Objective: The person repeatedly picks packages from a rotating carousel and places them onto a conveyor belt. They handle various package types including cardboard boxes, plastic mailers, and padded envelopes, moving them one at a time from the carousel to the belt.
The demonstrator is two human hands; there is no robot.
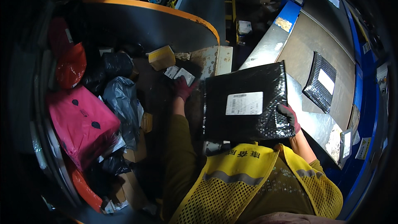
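Right hand [289, 115] gripping black padded mailer [244, 101], left hand [182, 88] on small parcel [179, 73]

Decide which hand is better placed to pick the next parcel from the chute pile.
Left. The left hand already rests on a small black labelled parcel in the pile, while the right hand holds the large black bubble mailer.

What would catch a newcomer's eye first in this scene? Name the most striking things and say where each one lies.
A big black bubble mailer with a white label fills the centre, gripped at its right edge by the right hand. At left, a bright pink parcel stands out among dark bags, while the left hand reaches to a small labelled packet.
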